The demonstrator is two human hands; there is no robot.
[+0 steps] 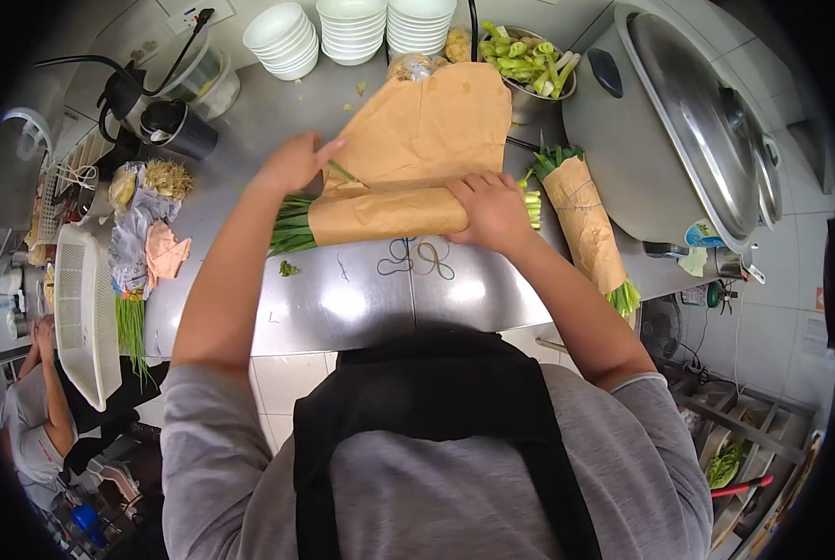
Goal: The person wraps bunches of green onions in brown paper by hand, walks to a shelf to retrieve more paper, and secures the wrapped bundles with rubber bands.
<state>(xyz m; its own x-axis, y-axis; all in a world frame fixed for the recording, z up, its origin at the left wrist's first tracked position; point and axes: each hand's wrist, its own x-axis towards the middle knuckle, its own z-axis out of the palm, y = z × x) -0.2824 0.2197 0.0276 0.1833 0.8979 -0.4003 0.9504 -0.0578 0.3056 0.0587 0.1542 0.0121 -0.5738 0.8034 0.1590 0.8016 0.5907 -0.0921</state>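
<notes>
A bundle of green onions lies crosswise on the steel counter, partly rolled in brown paper (389, 217). Its dark green leaves (292, 226) stick out on the left, its pale stalk ends (532, 207) on the right. My right hand (492, 210) grips the right end of the roll, fingers over the top. Beside the paper's left edge is my left hand (294, 164), thumb and fingers apart, close to a loose green stalk (341, 172) on the paper. The unrolled part of the sheet (427, 121) spreads away behind the roll. Several rubber bands (417, 259) lie in front of it.
Another paper-wrapped bundle (583, 222) lies to the right, beside a big lidded pot (613, 140). Stacked white bowls (352, 33) and a bowl of cut stalks (529, 65) stand behind. At left are a white basket (77, 317) and another person's arm (55, 401).
</notes>
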